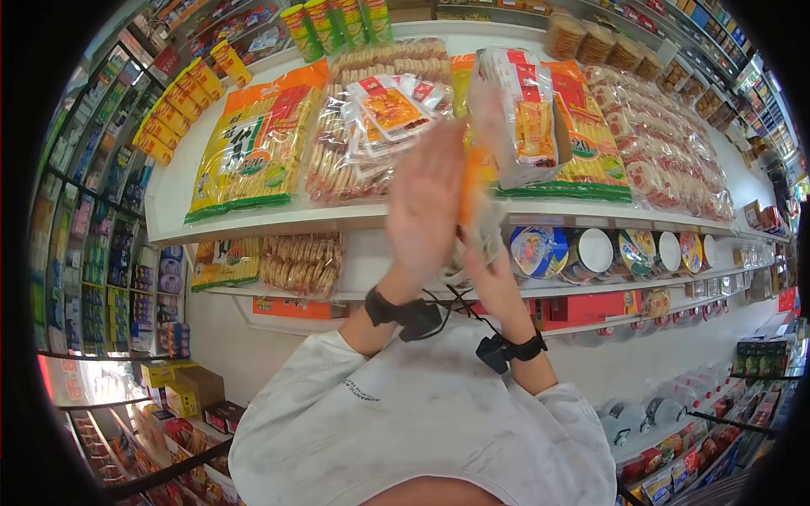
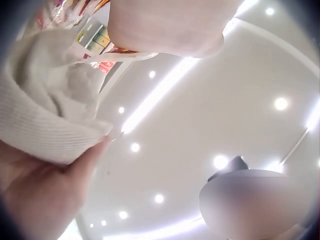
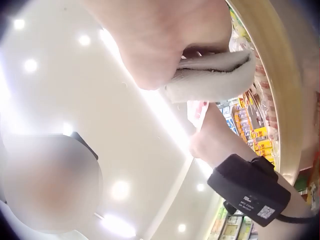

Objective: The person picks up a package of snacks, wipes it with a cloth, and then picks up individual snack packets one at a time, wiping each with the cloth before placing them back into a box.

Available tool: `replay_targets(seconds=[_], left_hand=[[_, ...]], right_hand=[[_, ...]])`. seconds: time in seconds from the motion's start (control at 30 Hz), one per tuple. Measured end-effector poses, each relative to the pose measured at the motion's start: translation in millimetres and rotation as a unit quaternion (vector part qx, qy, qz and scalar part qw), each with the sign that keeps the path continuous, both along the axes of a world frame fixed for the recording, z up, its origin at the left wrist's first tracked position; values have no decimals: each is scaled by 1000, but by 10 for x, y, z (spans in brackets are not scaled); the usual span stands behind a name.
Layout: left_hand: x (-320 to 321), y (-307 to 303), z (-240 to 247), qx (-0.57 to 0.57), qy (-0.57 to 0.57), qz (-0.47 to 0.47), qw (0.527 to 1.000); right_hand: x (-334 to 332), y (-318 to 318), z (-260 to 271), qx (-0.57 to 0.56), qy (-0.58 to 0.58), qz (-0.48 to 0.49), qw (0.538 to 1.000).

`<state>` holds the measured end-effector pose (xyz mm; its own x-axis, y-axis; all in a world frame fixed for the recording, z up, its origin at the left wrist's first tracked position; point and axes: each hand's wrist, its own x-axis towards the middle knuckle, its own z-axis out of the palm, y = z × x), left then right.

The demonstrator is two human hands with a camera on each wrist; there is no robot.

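Note:
Over the shelf's front edge, my left hand (image 1: 426,202) is blurred, its fingers straight along an orange, red and white packet (image 1: 478,177). The packet stands on edge between the hands; my left thumb is hidden. My right hand (image 1: 492,274), just to the right and lower, holds an off-white knitted cloth (image 1: 474,253) beside the packet's lower part. In the left wrist view, the cloth (image 2: 47,95) shows a ribbed edge, pinched by the right hand (image 2: 45,190). Folded cloth (image 3: 215,75) sticks out from under my right hand (image 3: 165,35) in the right wrist view.
Similar packets (image 1: 392,110) lie on a bagged snack pack; an upright display box (image 1: 527,118) holds more. Large yellow snack bags (image 1: 257,139) fill the white shelf (image 1: 253,226). Green cans (image 1: 337,25) stand behind, round tubs (image 1: 540,251) on the shelf below. Stocked racks line both sides.

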<state>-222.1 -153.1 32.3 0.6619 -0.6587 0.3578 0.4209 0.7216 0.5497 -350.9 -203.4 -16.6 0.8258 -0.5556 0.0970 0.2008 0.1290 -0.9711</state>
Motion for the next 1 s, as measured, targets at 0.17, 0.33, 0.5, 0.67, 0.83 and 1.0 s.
replay_targets(seconds=[0.17,0.33,0.5,0.67,0.83,1.0], left_hand=[[-42,-77,33,107,-241,54,963],[-23,30,58,197,-206,9,958],[83,22,-6,229,-257,111,932],[785,-108,134,279,-289,233,885],[1396,-221,-110,423,-473,475,610],[1059,-389,75,330,-485,442,679]], right_hand=[[-32,-45,-3,-66,-16,-70,995],[-136,-249,109,-58,8,-147,987],[-110,-264,157,-31,39,-140,989],[-134,-321,26,-20,29,-182,983],[-232,-347,46,-5,13,-185,983],[-370,-377,44,14,-4,-219,976]])
